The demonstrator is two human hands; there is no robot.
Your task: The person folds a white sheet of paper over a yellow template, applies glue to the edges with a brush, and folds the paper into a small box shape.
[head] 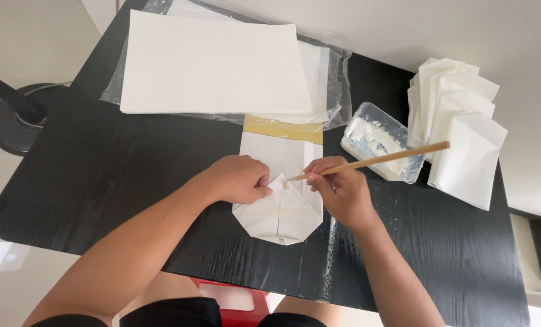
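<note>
The folded white paper bag [281, 209] lies flat at the near centre of the black wood-grain table [131, 175], its bottom flaps creased into a pointed shape; the left hand [237, 179], clenched, presses the bag's left flap; the right hand [338, 191] grips a thin wooden stick [376, 160], tip touching the bag's centre fold; right of the bag sits a clear plastic tub [382, 142] of white paste; beyond the tub, a fan of finished bags [458, 121]; behind the bag, a stack of white sheets [213, 63] on crinkled plastic wrap.

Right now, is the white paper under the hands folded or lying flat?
Folded: the white paper shows angled flaps meeting at a centre seam, with cut-off corners at its near end.
</note>
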